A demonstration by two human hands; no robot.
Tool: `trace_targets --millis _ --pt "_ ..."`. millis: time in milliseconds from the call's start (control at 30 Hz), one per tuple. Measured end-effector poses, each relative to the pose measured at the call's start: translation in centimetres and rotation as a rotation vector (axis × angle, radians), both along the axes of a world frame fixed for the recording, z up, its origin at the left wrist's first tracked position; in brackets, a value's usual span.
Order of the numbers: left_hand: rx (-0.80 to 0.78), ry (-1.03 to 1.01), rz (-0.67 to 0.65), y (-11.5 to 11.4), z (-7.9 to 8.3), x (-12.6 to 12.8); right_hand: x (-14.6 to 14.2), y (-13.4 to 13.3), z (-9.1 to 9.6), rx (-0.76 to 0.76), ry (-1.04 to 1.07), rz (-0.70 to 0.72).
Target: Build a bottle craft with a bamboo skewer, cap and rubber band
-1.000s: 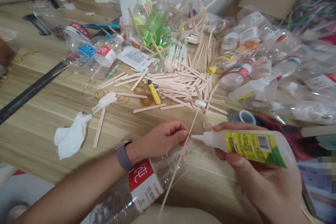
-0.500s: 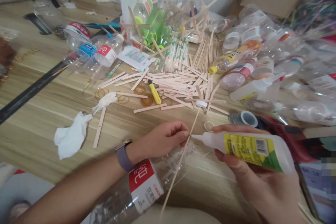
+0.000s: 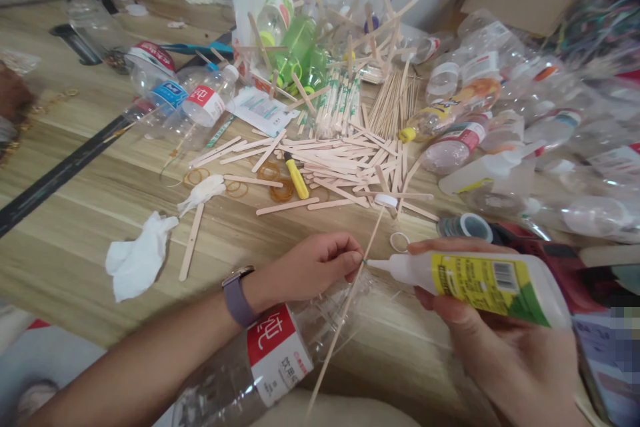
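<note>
My left hand (image 3: 313, 267) is closed in a pinch on a thin wooden skewer (image 3: 350, 300) that runs through a clear plastic bottle (image 3: 265, 357) with a red and white label lying under my forearm. A white bottle cap (image 3: 385, 199) sits on the skewer's far end. My right hand (image 3: 500, 340) is wrapped round a white glue bottle (image 3: 480, 283) with a yellow and green label. Its nozzle tip touches the skewer right by my left fingertips.
A heap of flat wooden craft sticks (image 3: 340, 167) and a bundle of skewers (image 3: 393, 103) lie mid-table. Empty plastic bottles (image 3: 480, 100) crowd the right and back. Crumpled white tissue (image 3: 137, 257), rubber bands (image 3: 280, 190), a yellow marker (image 3: 296, 177) and a tape roll (image 3: 467, 227) lie nearby.
Both hands keep their grips, and the glue nozzle stays at the skewer. The view has shifted slightly; nothing else moved.
</note>
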State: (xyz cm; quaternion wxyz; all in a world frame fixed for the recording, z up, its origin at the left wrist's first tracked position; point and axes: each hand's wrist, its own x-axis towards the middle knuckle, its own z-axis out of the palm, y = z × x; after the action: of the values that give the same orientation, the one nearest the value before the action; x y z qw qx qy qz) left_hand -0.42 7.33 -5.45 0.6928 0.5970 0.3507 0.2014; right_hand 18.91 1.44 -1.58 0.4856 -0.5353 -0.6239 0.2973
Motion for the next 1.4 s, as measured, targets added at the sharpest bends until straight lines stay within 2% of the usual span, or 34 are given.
trace_targets --millis 133,233,400,500,667,867,967,1133,1233,1300,1400 --pt "0.026 0.016 0.003 0.0 -0.1 0.0 0.1 0.1 0.3 0.0 -0.134 0.014" --pt "0.044 0.035 0.005 0.0 -0.2 0.0 0.1 0.2 0.1 -0.006 -0.14 0.023" --pt "0.064 0.058 -0.003 0.1 -0.2 0.0 -0.4 0.0 -0.3 -0.051 0.021 0.056" --pt "0.052 0.076 -0.012 0.0 -0.3 0.0 -1.0 -0.1 0.1 -0.072 0.161 0.066" --pt "0.026 0.062 0.013 -0.1 -0.2 0.2 -1.3 0.1 1.3 -0.15 0.185 0.074" --pt "0.042 0.113 -0.015 -0.1 0.1 0.2 -0.9 0.5 1.0 -0.223 0.337 0.106" --pt "0.044 0.1 -0.014 -0.2 0.1 0.2 -1.1 0.4 1.3 -0.206 0.25 0.06" --pt "0.023 0.09 -0.011 -0.2 0.1 0.1 -0.9 0.3 2.3 -0.054 0.109 0.002" --pt "0.016 0.082 -0.022 -0.2 0.1 0.1 -0.1 0.2 2.4 -0.069 0.006 0.026" --pt "0.021 0.08 -0.028 -0.2 0.2 0.1 0.2 0.1 2.3 -0.094 0.016 0.036" --pt "0.033 0.094 -0.028 -0.1 0.4 0.1 0.0 -0.1 2.2 -0.106 0.151 -0.022"
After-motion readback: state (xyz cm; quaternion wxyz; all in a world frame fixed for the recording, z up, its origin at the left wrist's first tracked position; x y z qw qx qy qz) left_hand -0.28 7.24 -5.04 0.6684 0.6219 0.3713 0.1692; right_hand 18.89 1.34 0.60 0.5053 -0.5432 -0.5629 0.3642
